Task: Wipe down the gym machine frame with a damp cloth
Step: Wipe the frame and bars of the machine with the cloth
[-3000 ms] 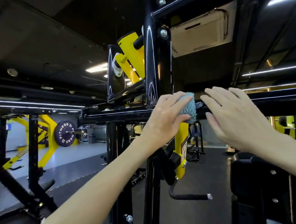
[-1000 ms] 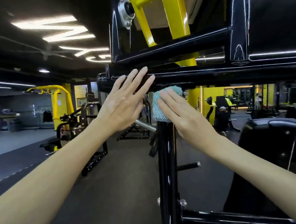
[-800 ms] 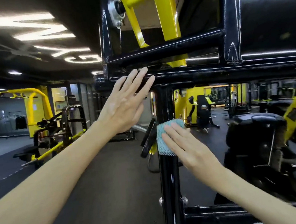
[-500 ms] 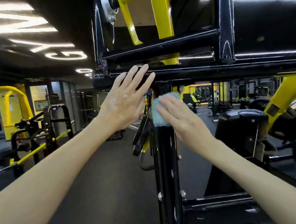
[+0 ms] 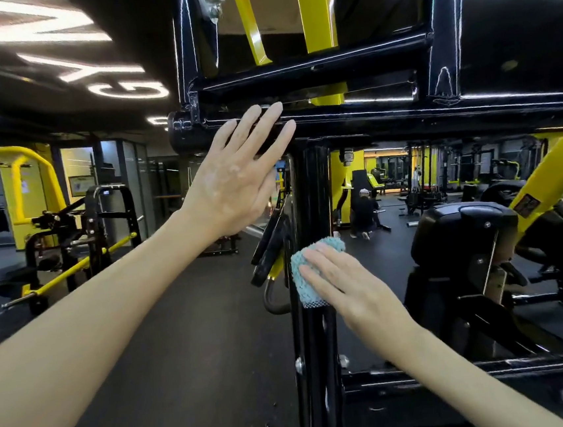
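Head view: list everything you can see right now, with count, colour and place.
cloth: one, light blue, against the upright post
upright post: one, black, centre
crossbeam: one, black, across the top
lever arms: two, yellow, above the crossbeam
pad: one, black, right
rack: one, yellow, far left
background person: one, dark clothes, on the floor beyond the post
left hand: one, fingers straight on the crossbeam
right hand: one, flat, pressing the cloth
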Tool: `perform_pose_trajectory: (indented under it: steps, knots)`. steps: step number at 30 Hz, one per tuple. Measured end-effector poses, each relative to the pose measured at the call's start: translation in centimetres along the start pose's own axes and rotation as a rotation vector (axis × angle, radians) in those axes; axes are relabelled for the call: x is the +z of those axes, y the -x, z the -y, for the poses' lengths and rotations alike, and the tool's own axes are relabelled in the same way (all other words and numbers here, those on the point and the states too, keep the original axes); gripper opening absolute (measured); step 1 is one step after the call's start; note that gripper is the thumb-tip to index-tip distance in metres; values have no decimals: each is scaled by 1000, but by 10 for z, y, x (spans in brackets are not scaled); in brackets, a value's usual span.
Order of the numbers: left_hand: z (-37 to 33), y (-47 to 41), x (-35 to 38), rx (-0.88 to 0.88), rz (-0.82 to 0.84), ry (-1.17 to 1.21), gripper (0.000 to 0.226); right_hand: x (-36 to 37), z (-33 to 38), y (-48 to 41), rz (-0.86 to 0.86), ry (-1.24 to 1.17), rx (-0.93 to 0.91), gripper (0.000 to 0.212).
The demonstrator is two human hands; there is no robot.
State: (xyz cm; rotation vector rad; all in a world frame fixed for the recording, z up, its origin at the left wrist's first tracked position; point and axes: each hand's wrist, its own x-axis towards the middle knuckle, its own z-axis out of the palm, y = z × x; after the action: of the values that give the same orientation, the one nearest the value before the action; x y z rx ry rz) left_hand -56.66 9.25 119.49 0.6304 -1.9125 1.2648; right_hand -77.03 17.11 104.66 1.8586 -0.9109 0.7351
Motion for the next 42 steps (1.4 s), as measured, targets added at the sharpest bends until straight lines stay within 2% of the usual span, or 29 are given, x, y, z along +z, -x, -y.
perform_pose_trajectory:
  steps: [3,8,15,17,20,22,25,28,31,35,38,42]
  knots:
    - [0,2,-3,4,19,-1,58,-14,-27,-36,-81,-20,55,37]
    - [-10,3,-3,-37,36,19,60,-24,-36,-68,-94,-30,165,52]
    - [-18,3,-4,-60,31,45,60,24,20,34,-46,-48,62,36]
    - [-21,9,-3,4,39,49,59,33,34,67,20,-73,41,35]
    - [-31,20,5,161,85,54,57,26,31,74,108,-60,-35,46]
    - [-38,23,8,165,100,72,57,15,19,54,76,-36,-49,50]
    - [-40,25,11,152,92,82,57,4,-2,18,-3,-24,25,53]
    - [-41,26,10,149,85,111,58,7,-6,3,-65,-73,121,46]
    - [-49,30,13,137,79,114,59,21,11,25,-100,-97,121,41]
    - [-63,48,20,155,85,113,61,42,44,95,-6,-119,94,40]
    - [-74,62,23,164,99,125,61,51,61,139,127,-150,43,43]
    - [-77,63,23,146,101,132,62,39,44,115,149,-108,-38,48]
